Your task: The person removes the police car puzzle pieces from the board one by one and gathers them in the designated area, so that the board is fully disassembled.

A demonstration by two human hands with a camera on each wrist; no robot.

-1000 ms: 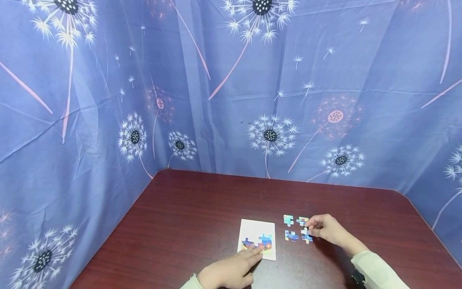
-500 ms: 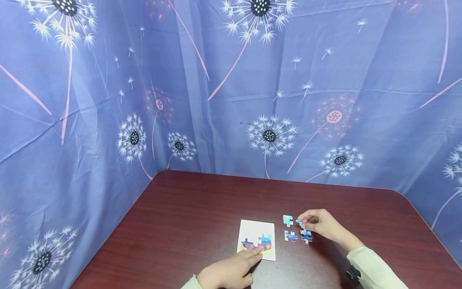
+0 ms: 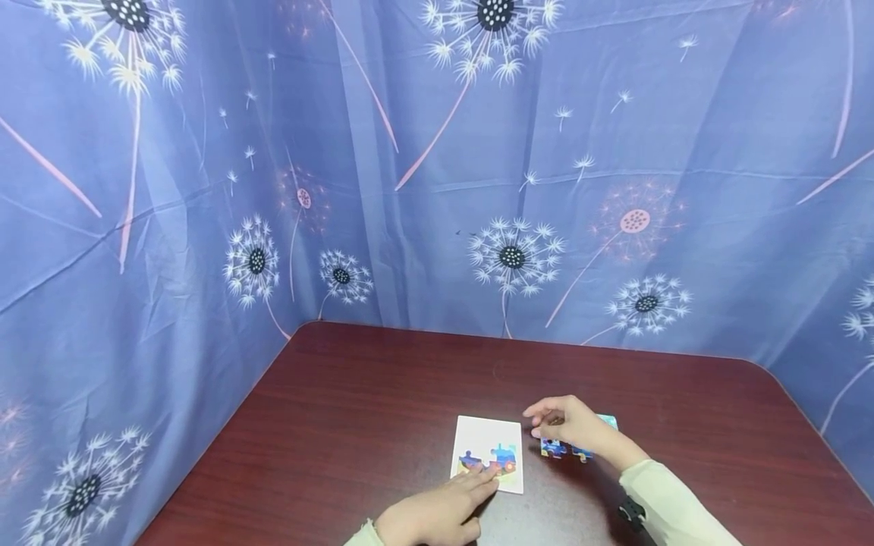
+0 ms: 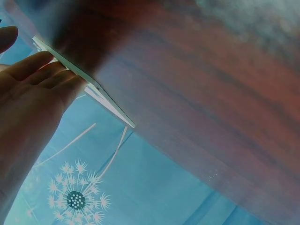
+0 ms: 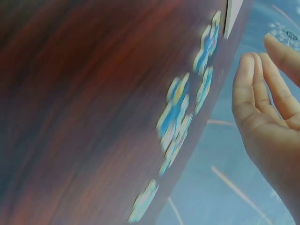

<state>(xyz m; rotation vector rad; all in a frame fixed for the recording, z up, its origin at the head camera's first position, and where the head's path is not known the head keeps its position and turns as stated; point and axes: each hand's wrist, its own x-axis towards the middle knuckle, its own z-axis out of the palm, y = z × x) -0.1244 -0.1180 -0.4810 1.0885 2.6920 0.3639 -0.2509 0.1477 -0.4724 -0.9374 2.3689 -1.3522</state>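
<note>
In the head view my left hand lies with extended fingers across the lower edge of a white puzzle board. A partly assembled picture in blue, red and yellow shows on the board. My right hand hovers over loose jigsaw pieces to the right of the board, its fingertips near the board's right edge. Nothing shows between its loosely bent fingers and thumb in the right wrist view, where several jigsaw pieces lie flat. A teal jigsaw piece peeks out behind the hand.
The dark red-brown wooden table has rounded back corners. A blue curtain with dandelion prints hangs along its left and back sides. A dark device sits under the right wrist.
My right hand has moved left from the right-hand loose pieces to just beside the board, now covering some pieces and uncovering the teal one. My left hand has stayed on the board.
</note>
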